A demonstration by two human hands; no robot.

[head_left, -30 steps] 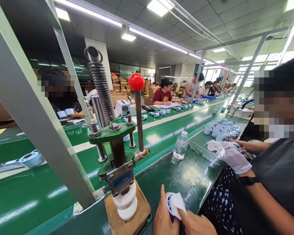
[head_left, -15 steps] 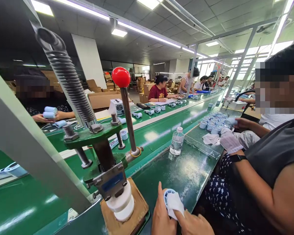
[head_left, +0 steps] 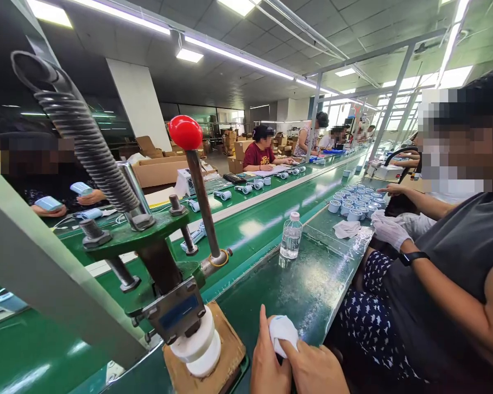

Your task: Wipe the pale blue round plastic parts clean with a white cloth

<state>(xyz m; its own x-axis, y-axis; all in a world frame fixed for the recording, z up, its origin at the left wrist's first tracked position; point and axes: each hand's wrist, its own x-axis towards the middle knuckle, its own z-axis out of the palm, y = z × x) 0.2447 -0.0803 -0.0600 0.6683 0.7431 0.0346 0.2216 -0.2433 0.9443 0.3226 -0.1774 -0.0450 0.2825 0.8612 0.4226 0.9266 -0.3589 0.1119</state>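
Note:
Low in front of me, my left hand (head_left: 268, 358) grips a light-blue round plastic part, its index finger pointing up. A white cloth (head_left: 283, 331) now covers nearly all of that part. My right hand (head_left: 318, 368) holds the cloth against it, a fingertip pressing into the fabric. To the left stands a hand press with a red ball-topped lever (head_left: 185, 132), a coil spring and a white round die (head_left: 197, 345) on a brown board (head_left: 229, 350). Neither hand touches the press.
A clear water bottle (head_left: 291, 236) stands on the green bench (head_left: 267, 284). Further right are a white cloth (head_left: 348, 229) and several light-blue parts (head_left: 351, 202). A co-worker (head_left: 443, 262) sits close on my right. A conveyor (head_left: 246, 224) runs behind the bench, with people beyond.
The cloth has been drawn over the blue part's open face, which showed before. My view has shifted slightly. The co-worker on the right has let go of a blue part.

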